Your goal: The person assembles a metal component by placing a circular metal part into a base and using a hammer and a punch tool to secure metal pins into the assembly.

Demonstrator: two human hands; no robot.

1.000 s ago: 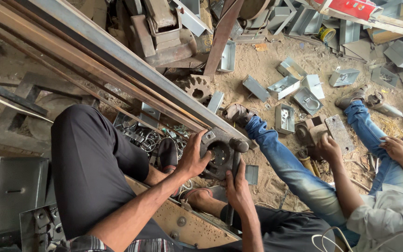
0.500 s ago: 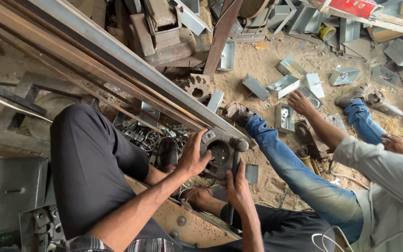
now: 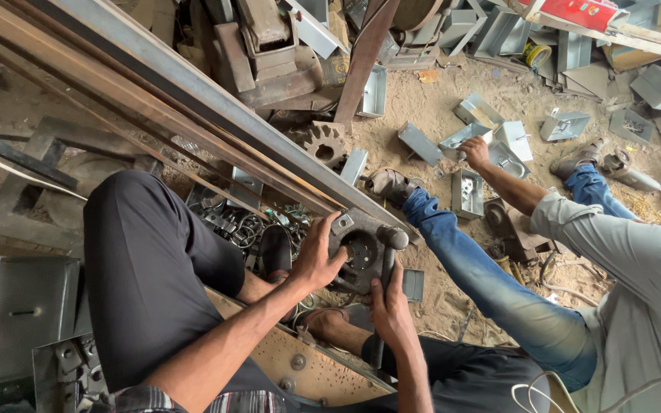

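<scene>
Two bare hands are meeting on a dark round metal housing with a central hole point(image 3: 363, 251), which is resting against the lower edge of the long rusty steel beams point(image 3: 193, 107) running diagonally across the sandy workshop floor point(image 3: 422, 107). The left hand point(image 3: 317, 258) is wrapping its fingers point(image 3: 330, 229) over the rim of the housing, seemingly pinning it so it cannot turn or slide, while the right hand point(image 3: 390, 306) is gripping, with fingers closed, a dark steel hammer-like tool point(image 3: 385, 264) whose rounded head is sitting at the housing's right edge; holding the handle low probably gives it leverage. The person is squatting in black trousers, one foot in a dark sandal point(image 3: 275, 252) planted just beside a heap of shiny metal rings and small scrap parts point(image 3: 227, 222), keeping the work between the knees and close to the body. A rusty toothed gear wheel point(image 3: 323, 141) is lying beyond the beams. To the right, a co-worker in blue jeans and a grey shirt is sitting on the floor, and that co-worker's hand point(image 3: 474, 153) is reaching out among the folded grey sheet-metal boxes point(image 3: 468, 191) scattered over the sand, well apart from the housing
</scene>
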